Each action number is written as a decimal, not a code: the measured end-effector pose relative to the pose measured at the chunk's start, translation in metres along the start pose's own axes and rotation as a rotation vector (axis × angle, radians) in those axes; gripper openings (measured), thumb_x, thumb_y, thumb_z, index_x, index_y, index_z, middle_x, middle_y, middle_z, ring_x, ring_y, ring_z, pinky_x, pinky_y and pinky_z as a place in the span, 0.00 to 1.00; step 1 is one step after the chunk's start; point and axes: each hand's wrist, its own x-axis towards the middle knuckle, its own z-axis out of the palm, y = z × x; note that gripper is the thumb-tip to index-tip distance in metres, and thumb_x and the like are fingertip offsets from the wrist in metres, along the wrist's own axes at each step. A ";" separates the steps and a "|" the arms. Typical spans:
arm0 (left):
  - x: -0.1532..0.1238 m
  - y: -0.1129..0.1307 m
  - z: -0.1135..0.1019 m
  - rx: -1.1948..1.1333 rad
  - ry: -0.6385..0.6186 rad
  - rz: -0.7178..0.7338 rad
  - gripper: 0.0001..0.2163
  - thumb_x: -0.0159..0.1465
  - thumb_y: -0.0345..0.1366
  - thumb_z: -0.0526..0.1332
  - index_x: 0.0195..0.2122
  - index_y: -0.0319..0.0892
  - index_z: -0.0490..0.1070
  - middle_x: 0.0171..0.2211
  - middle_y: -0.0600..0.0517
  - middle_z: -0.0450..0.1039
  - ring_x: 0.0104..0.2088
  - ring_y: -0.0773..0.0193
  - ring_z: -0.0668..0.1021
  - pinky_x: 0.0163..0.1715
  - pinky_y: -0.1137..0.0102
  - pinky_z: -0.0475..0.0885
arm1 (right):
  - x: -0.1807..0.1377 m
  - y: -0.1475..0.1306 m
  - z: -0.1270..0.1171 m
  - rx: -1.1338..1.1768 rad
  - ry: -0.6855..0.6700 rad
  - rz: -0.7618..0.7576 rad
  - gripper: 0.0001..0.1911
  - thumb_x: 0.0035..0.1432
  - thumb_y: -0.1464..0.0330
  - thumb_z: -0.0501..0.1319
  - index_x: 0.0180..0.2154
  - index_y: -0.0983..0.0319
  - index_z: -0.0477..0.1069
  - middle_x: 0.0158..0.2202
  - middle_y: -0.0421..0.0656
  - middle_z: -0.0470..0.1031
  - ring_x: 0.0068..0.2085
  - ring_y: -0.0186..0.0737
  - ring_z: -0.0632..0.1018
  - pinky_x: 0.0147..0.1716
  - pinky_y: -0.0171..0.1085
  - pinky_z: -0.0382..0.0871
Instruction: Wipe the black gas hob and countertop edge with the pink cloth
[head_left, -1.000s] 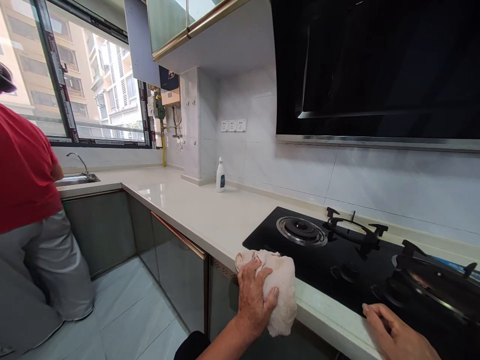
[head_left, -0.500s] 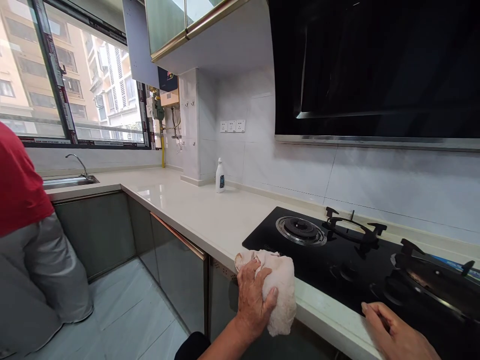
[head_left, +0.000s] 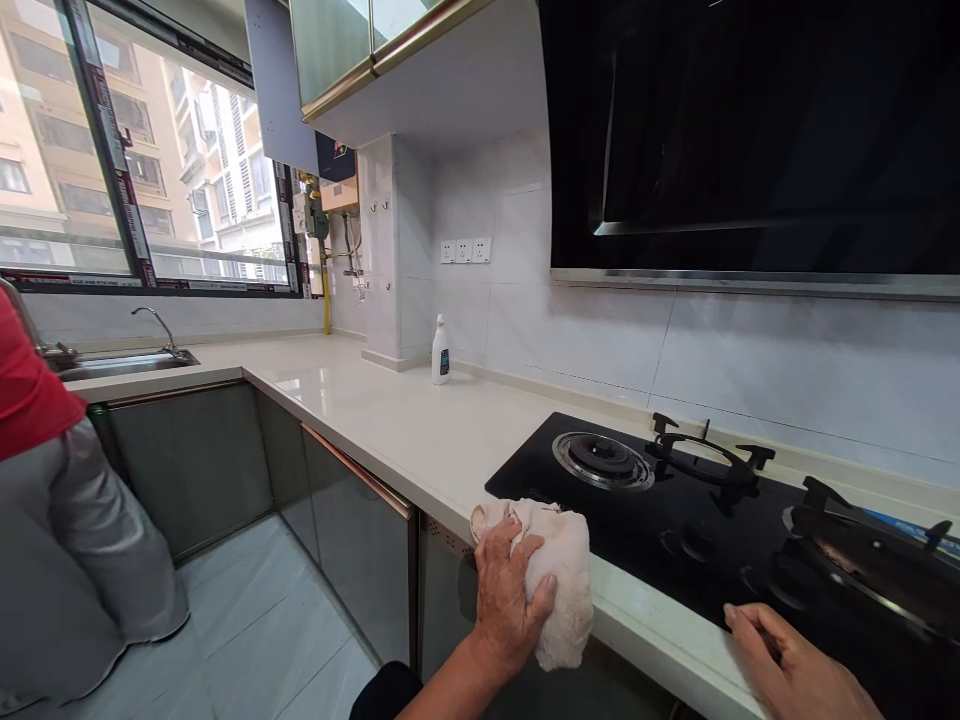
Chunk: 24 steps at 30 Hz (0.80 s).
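Note:
My left hand [head_left: 506,600] grips a crumpled off-white cloth [head_left: 561,590], pressing it on the front edge of the white stone countertop [head_left: 390,430], just below the corner of the black glass gas hob [head_left: 675,540]. The nearest burner [head_left: 602,461] lies a little beyond the cloth, with its black pan support [head_left: 709,465] to the right. My right hand [head_left: 787,660] rests empty on the counter's front edge at the lower right, its fingertips close to the hob's glass. A second burner [head_left: 862,560] sits above that hand.
A person in a red shirt [head_left: 26,385] and grey trousers stands at the far left by a steel sink [head_left: 124,366] with a tap. A white bottle [head_left: 441,352] stands against the wall. A black range hood [head_left: 750,130] hangs above the hob, and dark cabinet doors line the counter's front.
The person in red has moved left, mostly out of view. My hands and the cloth have stayed in place.

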 end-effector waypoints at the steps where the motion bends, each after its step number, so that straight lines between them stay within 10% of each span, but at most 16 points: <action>1: 0.000 0.000 0.000 -0.004 -0.001 -0.001 0.15 0.71 0.44 0.56 0.54 0.45 0.71 0.56 0.42 0.67 0.60 0.46 0.68 0.61 0.43 0.63 | 0.000 0.000 0.000 0.003 -0.004 -0.002 0.31 0.62 0.38 0.38 0.39 0.50 0.69 0.32 0.39 0.78 0.39 0.47 0.79 0.39 0.41 0.68; 13: 0.000 -0.001 0.000 -0.033 -0.016 0.004 0.15 0.72 0.44 0.55 0.55 0.46 0.69 0.56 0.41 0.66 0.61 0.45 0.67 0.62 0.40 0.59 | 0.004 0.003 0.003 -0.017 -0.020 0.013 0.31 0.62 0.38 0.37 0.40 0.49 0.67 0.36 0.39 0.78 0.42 0.47 0.78 0.42 0.42 0.67; 24: 0.026 -0.026 -0.030 -0.022 -0.370 0.042 0.18 0.70 0.47 0.58 0.57 0.47 0.70 0.58 0.43 0.70 0.61 0.47 0.69 0.66 0.44 0.59 | 0.002 0.003 0.003 -0.066 -0.041 -0.003 0.32 0.61 0.38 0.34 0.39 0.49 0.66 0.34 0.38 0.77 0.40 0.45 0.77 0.41 0.41 0.66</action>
